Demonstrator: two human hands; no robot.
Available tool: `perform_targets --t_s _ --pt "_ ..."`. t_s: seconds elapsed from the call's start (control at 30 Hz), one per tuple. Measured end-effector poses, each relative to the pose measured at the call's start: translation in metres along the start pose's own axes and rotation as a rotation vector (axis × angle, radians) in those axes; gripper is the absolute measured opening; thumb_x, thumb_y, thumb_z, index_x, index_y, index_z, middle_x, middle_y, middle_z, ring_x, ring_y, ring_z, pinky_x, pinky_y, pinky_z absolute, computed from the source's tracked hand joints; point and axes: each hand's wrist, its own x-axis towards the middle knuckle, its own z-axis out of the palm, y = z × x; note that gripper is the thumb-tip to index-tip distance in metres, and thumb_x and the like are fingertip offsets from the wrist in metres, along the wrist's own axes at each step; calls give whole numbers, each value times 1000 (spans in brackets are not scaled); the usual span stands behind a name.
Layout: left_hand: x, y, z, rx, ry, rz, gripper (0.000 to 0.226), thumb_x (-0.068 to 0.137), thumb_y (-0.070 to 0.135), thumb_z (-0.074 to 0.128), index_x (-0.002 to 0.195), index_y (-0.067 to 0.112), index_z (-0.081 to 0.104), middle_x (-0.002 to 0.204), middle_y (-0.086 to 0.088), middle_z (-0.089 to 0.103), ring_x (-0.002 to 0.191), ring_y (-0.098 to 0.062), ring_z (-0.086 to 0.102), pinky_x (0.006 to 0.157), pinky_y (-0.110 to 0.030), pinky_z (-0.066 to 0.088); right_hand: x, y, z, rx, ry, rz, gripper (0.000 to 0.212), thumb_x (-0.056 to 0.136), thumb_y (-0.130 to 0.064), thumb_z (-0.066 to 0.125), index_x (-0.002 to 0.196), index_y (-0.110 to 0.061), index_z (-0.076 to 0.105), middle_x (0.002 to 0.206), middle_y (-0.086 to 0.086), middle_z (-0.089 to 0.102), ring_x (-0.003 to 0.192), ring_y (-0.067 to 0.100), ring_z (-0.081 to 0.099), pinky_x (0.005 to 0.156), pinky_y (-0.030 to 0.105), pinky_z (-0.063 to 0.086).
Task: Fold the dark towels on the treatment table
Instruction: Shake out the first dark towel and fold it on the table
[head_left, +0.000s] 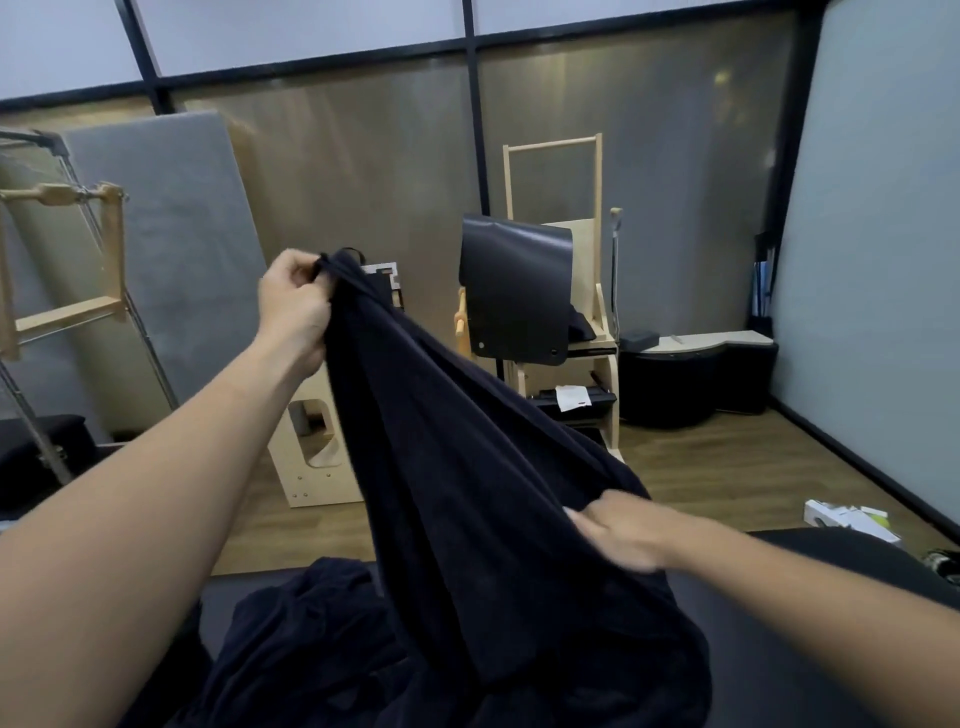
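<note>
A dark towel (467, 467) hangs stretched in the air above the treatment table (779, 649). My left hand (293, 306) is raised high and pinches one corner of it. My right hand (618, 530) is lower and blurred, its fingers lying along the towel's right edge; whether they grip it I cannot make out. Under the lifted towel a heap of other dark towels (311, 639) lies crumpled on the black table top.
Beyond the table's far edge is wood floor with a wooden exercise chair (561, 322) bearing a black pad, a pale wooden box (311, 457), a metal frame (62, 291) at left, and white packaging (852, 519) on the floor at right.
</note>
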Motion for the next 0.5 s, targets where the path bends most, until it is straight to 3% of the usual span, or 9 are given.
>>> perform_targets --t_s 0.07,0.17,0.2,0.27,0.37,0.43,0.5 --pt "7 -15 -23 1 123 -51 25 101 12 57 80 24 54 80 3 60 86 -20 55 68 -31 47 -15 30 -19 -81 213 -97 61 92 -74 13 76 -27 49 79 -3 58 75 13 50 78 32 39" --pt "10 -27 -41 11 145 -68 25 101 9 56 80 22 52 79 2 58 79 -17 54 66 -29 46 -29 56 -43 -288 309 -120 22 94 -54 48 102 -34 53 93 -16 54 92 7 48 82 27 36" --pt "10 -30 -42 15 120 -64 26 101 8 55 80 22 52 78 2 58 75 -14 53 65 -28 46 -28 63 -50 -389 319 -105 24 92 -51 55 108 -33 55 97 -15 55 97 9 48 81 29 40" --pt "10 -31 -39 -5 98 -61 26 102 7 54 81 22 52 78 3 59 73 -12 54 64 -27 47 -24 81 -76 -498 439 -21 28 84 -49 67 101 -28 60 97 -6 57 99 19 51 74 35 46" --pt "15 -17 -32 -53 95 -53 26 102 7 54 81 23 51 74 6 59 69 -10 54 61 -25 48 -27 100 -126 -251 484 137 21 81 -39 75 78 -30 57 83 -8 55 84 20 56 71 39 50" --pt "21 -4 -27 -42 21 5 27 101 6 55 80 23 52 68 10 61 68 -10 54 64 -28 48 -27 103 -135 -181 463 184 23 82 -31 75 74 -31 53 78 -7 57 78 22 59 70 39 50" --pt "25 11 -23 6 -57 68 28 100 3 56 80 22 52 71 7 62 68 -11 56 63 -28 49 -29 101 -145 -104 564 247 29 82 -20 73 71 -27 48 68 -4 62 70 24 61 62 34 46"
